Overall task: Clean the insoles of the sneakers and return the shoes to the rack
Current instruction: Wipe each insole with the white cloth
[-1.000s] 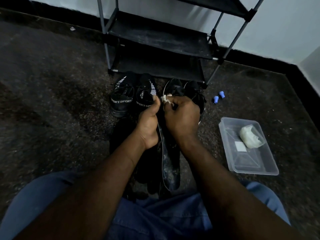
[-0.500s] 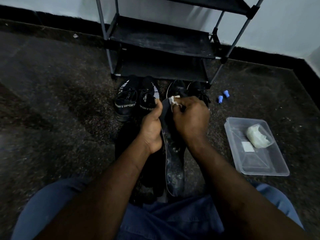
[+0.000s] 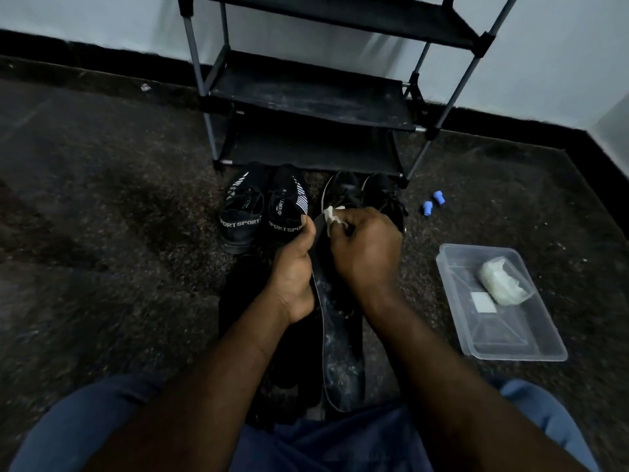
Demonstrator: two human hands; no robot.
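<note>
My left hand (image 3: 295, 267) grips the left edge of a long dark insole (image 3: 340, 352) speckled with white dust; the insole stands tilted between my knees. A small white wipe (image 3: 333, 214) is pinched in my right hand (image 3: 366, 248) and pressed on the insole's top end. Two black "SPORT" sneakers (image 3: 263, 206) sit side by side on the floor in front of the rack. A second black pair (image 3: 364, 194) stands to their right, partly hidden by my hands. More dark insoles (image 3: 238, 294) lie on the floor under my left arm.
A black shoe rack (image 3: 306, 97) with bare shelves stands against the wall. A clear plastic tub (image 3: 531, 342) at the right holds a white wad and a small pad. Two small blue caps (image 3: 432, 202) lie by the rack's right leg. The floor is dark speckled stone.
My head has shifted, so the scene slid a little right and down. The right hand with the wipe stays at the insole's top end, shifting only slightly; my left hand keeps its grip.
</note>
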